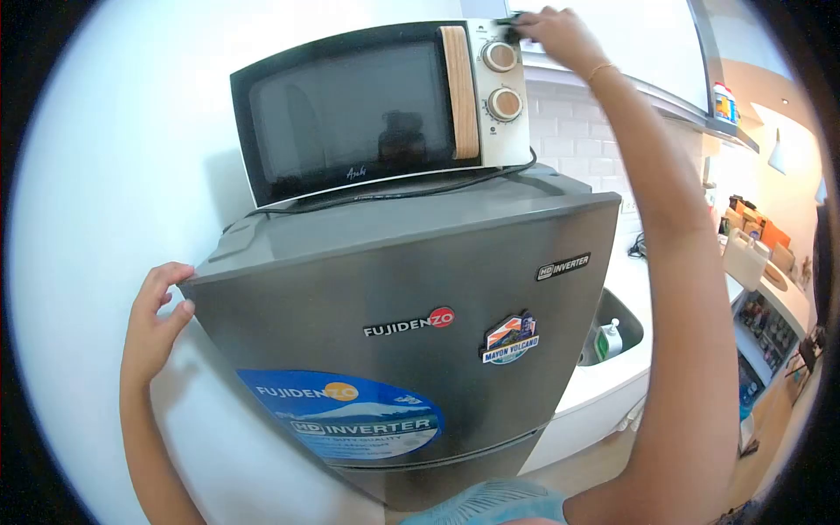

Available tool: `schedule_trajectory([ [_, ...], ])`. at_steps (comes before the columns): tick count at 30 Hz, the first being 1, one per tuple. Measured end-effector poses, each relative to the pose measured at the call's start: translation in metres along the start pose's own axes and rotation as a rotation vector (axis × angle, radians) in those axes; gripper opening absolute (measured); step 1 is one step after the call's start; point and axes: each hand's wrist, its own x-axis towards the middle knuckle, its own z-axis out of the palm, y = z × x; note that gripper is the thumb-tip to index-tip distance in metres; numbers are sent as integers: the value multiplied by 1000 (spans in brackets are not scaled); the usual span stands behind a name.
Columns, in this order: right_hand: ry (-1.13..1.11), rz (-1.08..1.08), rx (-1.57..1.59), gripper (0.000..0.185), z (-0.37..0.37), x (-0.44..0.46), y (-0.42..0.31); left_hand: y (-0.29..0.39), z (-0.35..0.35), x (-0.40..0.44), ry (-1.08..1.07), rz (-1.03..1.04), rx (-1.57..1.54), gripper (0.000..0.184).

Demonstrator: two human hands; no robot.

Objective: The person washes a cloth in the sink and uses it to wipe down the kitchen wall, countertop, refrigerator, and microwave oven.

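Note:
A grey refrigerator [394, 262] with brand stickers and a Mayon Volcano magnet [510, 339] stands before me. On its top sits a microwave [350, 105], white and black, with a wood-look handle and two knobs. My left hand [160, 319] grips the upper left corner of the refrigerator door, fingers at the edge and thumb apart from them. Raised to the microwave's top right corner, my right hand [564, 39] is closed on a small dark thing [514, 26], blurred, its kind unclear. Whether that thing touches the microwave, I cannot tell.
A black power cord [394, 194] runs along the refrigerator top, in front of the microwave. To the right are a sink [628, 319] with a white bottle [607, 339] in it, a white counter and an overhead cabinet [647, 44]. A white wall [114, 175] borders the left side.

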Motion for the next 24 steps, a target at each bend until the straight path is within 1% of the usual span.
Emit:
schedule_trajectory([
  [1,-56,59,-77,20,-7,-1,9,1,-1,-5,22,-5,20,34],
  [2,-5,62,8,21,-21,4,6,-2,-3,-6,20,-11,16,34],
  [3,138,6,141,26,-31,14,1,-8,-6,-7,114,-19,24,36],
  [4,216,-147,212,30,-40,31,-11,-12,-10,-7,210,-22,34,39],
  [5,324,-339,153,34,-36,53,-21,-13,-12,-7,214,-25,33,39],
  [6,356,-427,85,34,-41,68,-45,-13,-15,-7,291,-23,16,40],
  [7,229,-412,-134,33,-51,74,-69,-14,-18,-7,364,-20,-1,41],
  [8,135,-453,-79,29,-56,81,-88,-14,-23,-8,344,-16,-17,43],
  [9,181,-561,-49,29,-50,81,-90,-13,-25,-13,352,-15,-14,43],
  [11,300,-562,-151,29,-39,78,-74,-8,-24,-29,430,-9,160,41],
  [13,211,-490,-119,30,-35,66,-50,-11,-25,-48,444,-14,183,41],
  [14,188,-446,-33,32,-34,63,-48,-14,-24,-57,467,-11,206,41],
  [15,184,-447,-34,32,-33,63,-47,-19,-24,-66,464,-10,203,41],
  [17,78,-283,115,36,-29,64,-48,-32,-27,-88,505,-81,144,41],
  [18,124,-221,179,39,-21,62,-47,-36,-26,-102,504,-85,147,41],
  [20,89,-198,193,41,-17,47,-34,-43,-24,-121,602,-224,146,45],
  [21,50,-179,206,42,-20,35,-32,-42,-24,-129,595,-214,142,45],
  [22,-7,-211,82,45,-23,25,-32,-38,-24,-138,580,-214,93,44],
  [23,-18,-212,77,45,-16,19,-26,-35,-22,-145,560,-220,44,43],
  [24,96,-251,91,46,0,10,-17,-35,-22,-150,548,-221,41,43],
])
